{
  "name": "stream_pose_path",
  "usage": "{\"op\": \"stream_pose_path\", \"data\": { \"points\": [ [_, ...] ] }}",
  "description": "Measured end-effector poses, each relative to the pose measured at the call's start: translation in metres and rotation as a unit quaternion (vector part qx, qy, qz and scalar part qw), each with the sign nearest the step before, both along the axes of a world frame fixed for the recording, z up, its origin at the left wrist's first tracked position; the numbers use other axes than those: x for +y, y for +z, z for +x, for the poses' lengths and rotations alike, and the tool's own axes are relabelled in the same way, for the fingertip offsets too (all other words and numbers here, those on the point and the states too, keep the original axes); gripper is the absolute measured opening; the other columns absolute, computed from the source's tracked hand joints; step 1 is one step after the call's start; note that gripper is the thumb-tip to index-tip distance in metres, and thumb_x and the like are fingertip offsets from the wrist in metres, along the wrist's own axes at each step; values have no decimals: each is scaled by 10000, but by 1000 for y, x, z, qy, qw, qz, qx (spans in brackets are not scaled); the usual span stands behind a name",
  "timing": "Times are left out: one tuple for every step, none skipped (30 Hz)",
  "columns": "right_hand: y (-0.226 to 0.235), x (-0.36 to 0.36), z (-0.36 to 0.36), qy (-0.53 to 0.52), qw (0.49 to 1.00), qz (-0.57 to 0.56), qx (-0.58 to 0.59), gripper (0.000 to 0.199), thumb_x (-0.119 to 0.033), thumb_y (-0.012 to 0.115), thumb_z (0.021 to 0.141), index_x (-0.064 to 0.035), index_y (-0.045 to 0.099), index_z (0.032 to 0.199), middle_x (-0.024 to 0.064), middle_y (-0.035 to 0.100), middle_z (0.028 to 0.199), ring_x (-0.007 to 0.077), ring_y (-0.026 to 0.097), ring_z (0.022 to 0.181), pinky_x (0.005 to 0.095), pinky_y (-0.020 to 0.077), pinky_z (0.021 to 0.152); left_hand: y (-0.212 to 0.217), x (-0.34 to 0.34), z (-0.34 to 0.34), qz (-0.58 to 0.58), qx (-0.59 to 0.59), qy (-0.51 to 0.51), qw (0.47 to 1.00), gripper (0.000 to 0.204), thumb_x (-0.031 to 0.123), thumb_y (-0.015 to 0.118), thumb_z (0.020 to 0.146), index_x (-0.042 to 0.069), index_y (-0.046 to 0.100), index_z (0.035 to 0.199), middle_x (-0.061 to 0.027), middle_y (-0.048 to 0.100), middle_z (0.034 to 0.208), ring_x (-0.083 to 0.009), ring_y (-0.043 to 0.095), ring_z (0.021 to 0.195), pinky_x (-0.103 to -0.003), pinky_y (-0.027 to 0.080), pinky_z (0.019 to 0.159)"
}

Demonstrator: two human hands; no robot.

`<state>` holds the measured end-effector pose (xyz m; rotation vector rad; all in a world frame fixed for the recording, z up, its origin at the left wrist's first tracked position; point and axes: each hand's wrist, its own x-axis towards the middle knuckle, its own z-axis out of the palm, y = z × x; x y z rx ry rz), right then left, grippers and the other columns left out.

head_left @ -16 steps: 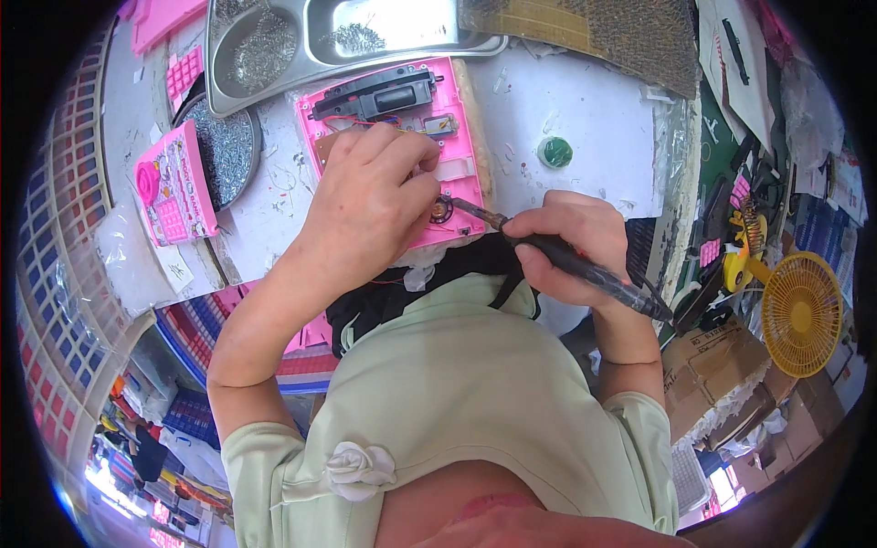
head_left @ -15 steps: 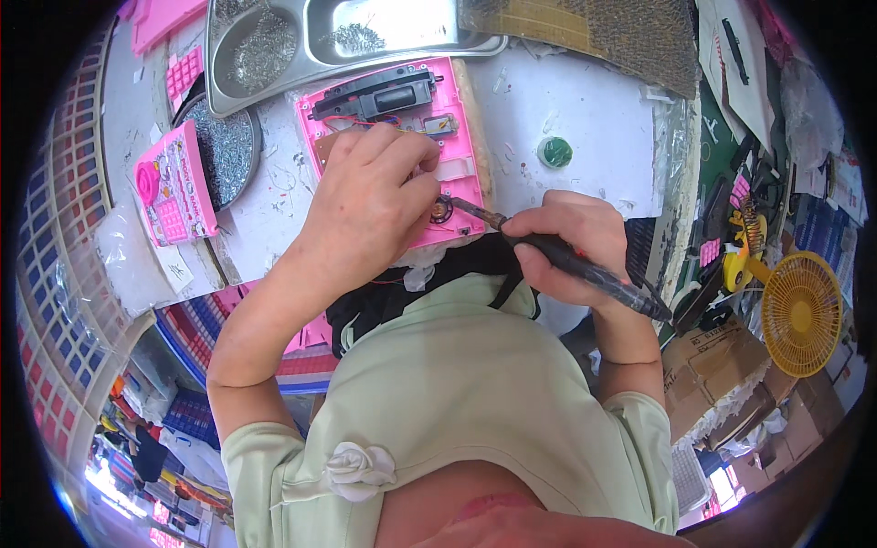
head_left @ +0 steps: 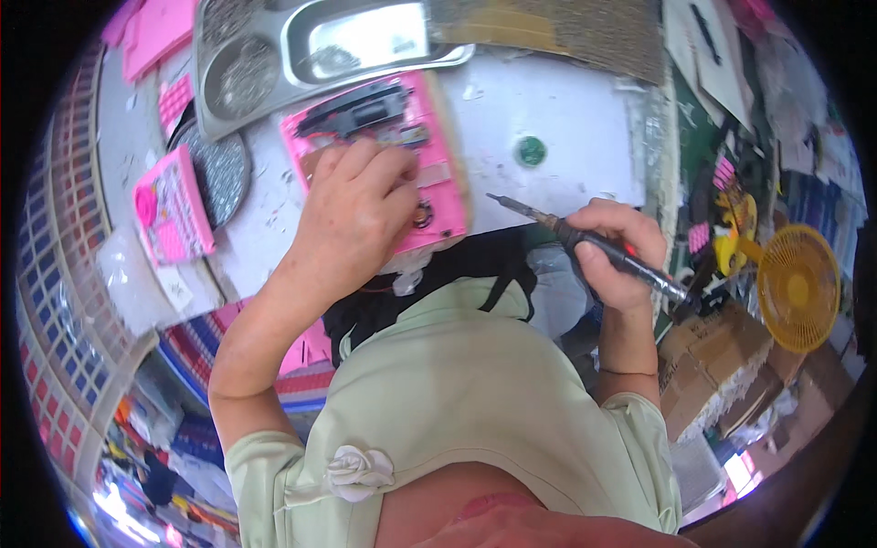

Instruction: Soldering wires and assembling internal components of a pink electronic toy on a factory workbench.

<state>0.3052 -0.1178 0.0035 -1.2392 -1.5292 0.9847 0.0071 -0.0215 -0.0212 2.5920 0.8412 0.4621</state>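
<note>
A black soldering iron [head_left: 617, 258] lies in the grip of my right hand [head_left: 621, 251], held off the work to the right, with its tip pointing up and left. My left hand [head_left: 361, 215] rests over an open pink plastic panel [head_left: 448, 203], fingers curled down onto its middle; whatever they pinch is hidden beneath them. On the panel sit a black plastic mechanism [head_left: 356, 111] at the far end and a small round part [head_left: 422, 216] near the close edge. A small green-topped round container [head_left: 530, 152] stands to the right of the panel.
Behind the panel is a metal compartment tray [head_left: 365, 68] of small metal pieces. At the left are a round dish [head_left: 219, 173] of similar bits and a pink keypad panel [head_left: 175, 208]. Brown cardboard [head_left: 557, 36] lies at the back; a yellow fan [head_left: 797, 288] is at right.
My right hand has drawn the soldering iron away from the round part, to the right. My left hand stays over the panel. The whole view has shifted slightly.
</note>
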Motion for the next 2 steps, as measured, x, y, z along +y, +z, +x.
{"op": "stream_pose_path", "data": {
  "points": [
    [3, -13, 13, -45, 998, -52, 4, 237, -47, 694, 867, 37, 671, 1087, 63, 701, 815, 109, 592, 627, 244, 453, 575, -5, 0, 2, 8, -8, -7, 1000, 265, 66, 796, 639, 94, 661, 865, -74, 618, 1055, -280, 596, 994, -429, 442, 880],
    [2, -22, 27, -82, 994, -60, 29, 322, -111, 715, 891, 42, 646, 1166, 90, 714, 863, 139, 633, 696, 224, 478, 644, -12, -3, -2, 40, -4, 6, 999, 281, 86, 806, 620, 113, 681, 871, -83, 633, 1106, -271, 600, 1051, -454, 442, 921]
  ]
}}
